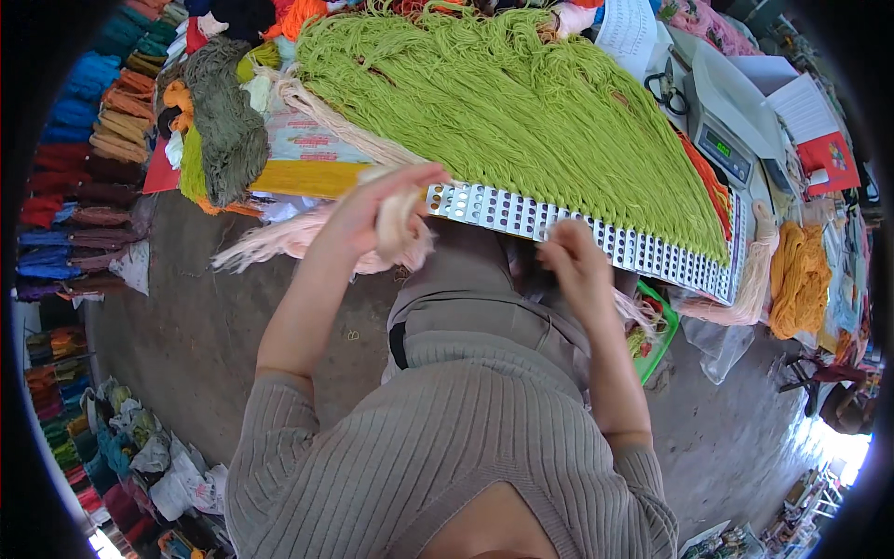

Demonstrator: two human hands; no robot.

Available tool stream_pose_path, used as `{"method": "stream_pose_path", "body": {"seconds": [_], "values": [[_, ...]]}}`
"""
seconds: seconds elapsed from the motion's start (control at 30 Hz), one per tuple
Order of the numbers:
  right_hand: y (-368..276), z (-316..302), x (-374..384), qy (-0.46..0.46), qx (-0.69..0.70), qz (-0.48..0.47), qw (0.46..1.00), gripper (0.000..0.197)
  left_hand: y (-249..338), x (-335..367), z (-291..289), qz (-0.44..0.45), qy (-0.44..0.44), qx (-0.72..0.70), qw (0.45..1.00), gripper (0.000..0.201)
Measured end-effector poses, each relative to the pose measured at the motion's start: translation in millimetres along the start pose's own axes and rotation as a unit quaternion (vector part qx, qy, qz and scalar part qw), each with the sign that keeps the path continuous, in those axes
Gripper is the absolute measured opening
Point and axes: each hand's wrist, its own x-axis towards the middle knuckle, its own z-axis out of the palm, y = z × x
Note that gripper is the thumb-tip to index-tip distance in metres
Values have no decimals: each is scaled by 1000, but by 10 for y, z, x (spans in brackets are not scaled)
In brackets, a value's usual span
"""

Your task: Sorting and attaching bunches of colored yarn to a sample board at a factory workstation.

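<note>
A loop of cream yarn (pixel 397 224) hangs in my left hand (pixel 358 216), which is closed around it at the left end of a white perforated strip (pixel 473 201). In front of the strip, my right hand (pixel 575 263) is raised with its fingers pinched together; whatever they hold, if anything, cannot be made out. Green yarn (pixel 503 112) lies in a thick spread across the table, its near ends knotted in bunches through holes along the strip. From the far left, a strand of pale peach yarn (pixel 349 126) runs towards my left hand.
Grey yarn (pixel 223 116) drapes over the table's left side. Black scissors (pixel 667 88) and a digital scale (pixel 722 140) sit at the right. Mustard yarn (pixel 799 279) hangs at the right edge. A green basket (pixel 663 340) stands below the table, beside my legs.
</note>
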Motion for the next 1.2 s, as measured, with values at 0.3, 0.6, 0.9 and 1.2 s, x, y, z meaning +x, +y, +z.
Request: {"method": "stream_pose_path", "body": {"seconds": [0.3,0.6,0.9,1.2], "values": [[405,623,824,49,-124,-51,990,15,-268,337,61,-86,42,97,991,32],[422,692,807,103,-176,-64,977,16,-484,589,132,80,134,396,905,18],[500,718,788,145,-265,-192,934,13,-366,624,177,38,123,292,948,10],[421,638,829,68,-173,-114,976,13,-359,697,139,13,94,302,949,11]]}}
